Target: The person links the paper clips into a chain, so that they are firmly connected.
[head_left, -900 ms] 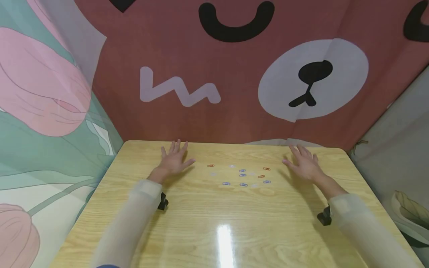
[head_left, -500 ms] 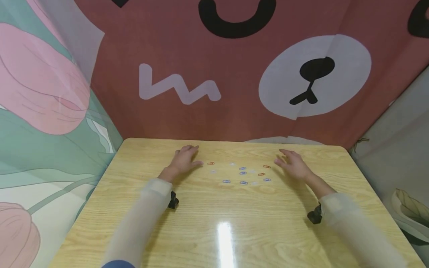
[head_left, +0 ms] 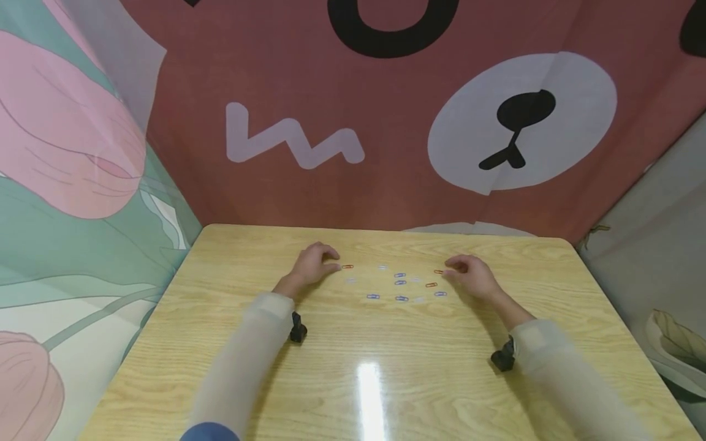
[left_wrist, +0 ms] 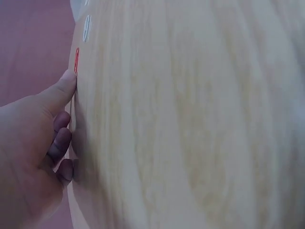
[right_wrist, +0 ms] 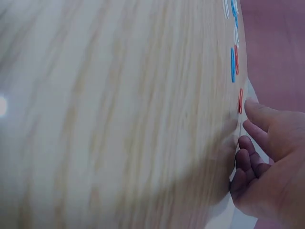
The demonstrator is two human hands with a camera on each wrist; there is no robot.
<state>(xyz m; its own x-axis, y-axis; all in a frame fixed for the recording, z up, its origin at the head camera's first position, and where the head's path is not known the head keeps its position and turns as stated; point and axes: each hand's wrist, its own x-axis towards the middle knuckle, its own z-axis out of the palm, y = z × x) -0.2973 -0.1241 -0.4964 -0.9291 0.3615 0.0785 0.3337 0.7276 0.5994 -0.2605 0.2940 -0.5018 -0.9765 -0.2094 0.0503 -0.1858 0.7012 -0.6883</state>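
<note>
In the head view my left hand point(head_left: 313, 264) is low over the table, thumb and forefinger apart, at the left end of a red paper clip point(head_left: 347, 267). The left wrist view has the thumb tip right at that red paper clip point(left_wrist: 76, 61), other fingers bent behind. My right hand point(head_left: 475, 278) hovers on the opposite side, its thumb beside another red paper clip point(head_left: 438, 272). In the right wrist view this red paper clip point(right_wrist: 240, 101) lies flat just off the thumb, and the fingers are loosely bent. Neither hand holds a clip.
Between the hands lie several blue paper clips point(head_left: 400, 282), faint white ones point(head_left: 383, 267) and a third red paper clip point(head_left: 431, 285). The wooden table point(head_left: 342, 343) ends at a red printed curtain point(head_left: 386, 196). Black cameras point(head_left: 298, 329) sit at both wrists.
Both hands have moved inward to the outer red paper clips, left hand rightward and right hand leftward. Their spread fingers have bent, with thumbs nearing the forefingers. The clips stay put.
</note>
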